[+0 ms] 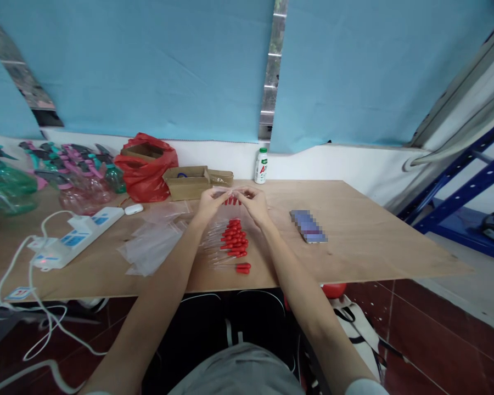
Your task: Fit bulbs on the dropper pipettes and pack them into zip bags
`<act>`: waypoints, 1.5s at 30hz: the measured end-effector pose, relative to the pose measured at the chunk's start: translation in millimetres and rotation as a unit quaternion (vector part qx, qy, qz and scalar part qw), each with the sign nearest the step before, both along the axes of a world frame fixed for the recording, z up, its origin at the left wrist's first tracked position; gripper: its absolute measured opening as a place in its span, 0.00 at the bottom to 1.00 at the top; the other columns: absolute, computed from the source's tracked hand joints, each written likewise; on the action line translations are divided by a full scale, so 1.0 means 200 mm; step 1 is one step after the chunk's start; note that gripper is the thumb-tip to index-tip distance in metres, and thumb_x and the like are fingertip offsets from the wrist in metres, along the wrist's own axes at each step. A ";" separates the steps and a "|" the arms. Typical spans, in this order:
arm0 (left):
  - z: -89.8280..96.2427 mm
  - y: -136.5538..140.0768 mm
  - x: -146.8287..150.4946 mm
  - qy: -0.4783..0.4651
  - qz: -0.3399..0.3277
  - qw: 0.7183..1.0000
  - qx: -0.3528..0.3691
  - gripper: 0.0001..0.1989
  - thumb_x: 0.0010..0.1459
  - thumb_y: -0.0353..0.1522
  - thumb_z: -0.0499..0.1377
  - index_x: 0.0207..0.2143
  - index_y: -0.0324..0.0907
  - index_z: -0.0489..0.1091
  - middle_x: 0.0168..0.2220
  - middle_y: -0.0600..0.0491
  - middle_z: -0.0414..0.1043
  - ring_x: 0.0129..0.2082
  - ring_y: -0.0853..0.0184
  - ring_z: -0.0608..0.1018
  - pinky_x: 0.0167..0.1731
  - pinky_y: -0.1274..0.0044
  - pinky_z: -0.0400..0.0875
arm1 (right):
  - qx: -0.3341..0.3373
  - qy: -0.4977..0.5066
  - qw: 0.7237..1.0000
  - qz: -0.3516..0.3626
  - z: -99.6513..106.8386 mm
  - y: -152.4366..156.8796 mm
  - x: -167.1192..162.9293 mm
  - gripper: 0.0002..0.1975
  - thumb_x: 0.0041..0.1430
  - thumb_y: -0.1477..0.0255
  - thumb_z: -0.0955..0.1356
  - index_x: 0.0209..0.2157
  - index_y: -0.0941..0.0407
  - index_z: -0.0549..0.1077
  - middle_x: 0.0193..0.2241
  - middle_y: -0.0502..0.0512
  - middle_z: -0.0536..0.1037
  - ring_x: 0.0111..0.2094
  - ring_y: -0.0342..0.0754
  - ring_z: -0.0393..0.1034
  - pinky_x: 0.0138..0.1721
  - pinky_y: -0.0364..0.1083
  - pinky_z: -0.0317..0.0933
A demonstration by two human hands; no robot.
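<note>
My left hand [211, 202] and my right hand [252, 202] meet over the table, both closed on the top edge of a clear plastic bag [223, 190]. Several red-bulbed droppers [233, 201] show between the hands, seemingly inside that bag. Nearer to me lies a pile of glass-like droppers with red bulbs [234, 238], their clear stems pointing left. Two more red bulbs [243, 268] lie by the table's front edge. Left of my left forearm is a loose stack of clear plastic bags [156, 244].
On the wooden table [374, 236] a phone [308, 226] lies to the right. A white bottle [261, 166], cardboard box [187, 182] and red bag [148, 170] stand at the back. Spray bottles [78, 184] and a power strip [78, 238] with trailing cords occupy the left.
</note>
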State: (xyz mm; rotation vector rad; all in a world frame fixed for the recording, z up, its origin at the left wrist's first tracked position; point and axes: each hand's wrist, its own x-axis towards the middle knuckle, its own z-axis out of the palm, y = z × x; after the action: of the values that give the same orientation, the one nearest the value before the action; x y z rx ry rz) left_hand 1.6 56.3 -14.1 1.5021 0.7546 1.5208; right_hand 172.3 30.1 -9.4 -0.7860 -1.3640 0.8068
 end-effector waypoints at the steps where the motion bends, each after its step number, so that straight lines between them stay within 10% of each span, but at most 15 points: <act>1: 0.00 0.00 0.00 -0.001 -0.003 1.000 -0.003 0.22 0.47 0.48 0.77 0.37 0.40 0.85 0.40 0.44 0.85 0.41 0.59 0.84 0.49 0.66 0.76 | 0.001 0.001 1.000 0.002 0.00 0.00 0.00 0.19 0.53 0.53 0.77 0.35 0.55 0.84 0.33 0.54 0.84 0.31 0.47 0.72 0.34 0.45 0.65; 45: 0.00 -0.01 0.01 -0.030 0.023 0.999 -0.016 0.26 0.45 0.49 0.78 0.38 0.40 0.85 0.38 0.45 0.86 0.37 0.60 0.84 0.43 0.69 0.77 | 0.050 0.024 0.998 -0.017 -0.02 0.02 0.02 0.15 0.59 0.56 0.75 0.35 0.55 0.80 0.30 0.52 0.82 0.31 0.47 0.74 0.38 0.47 0.68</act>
State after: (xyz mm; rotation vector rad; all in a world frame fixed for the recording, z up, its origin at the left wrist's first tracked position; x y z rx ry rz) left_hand 3.6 54.4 -14.8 1.4187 0.7804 1.5741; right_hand 177.1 33.4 -13.9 -0.7056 -1.3343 0.7215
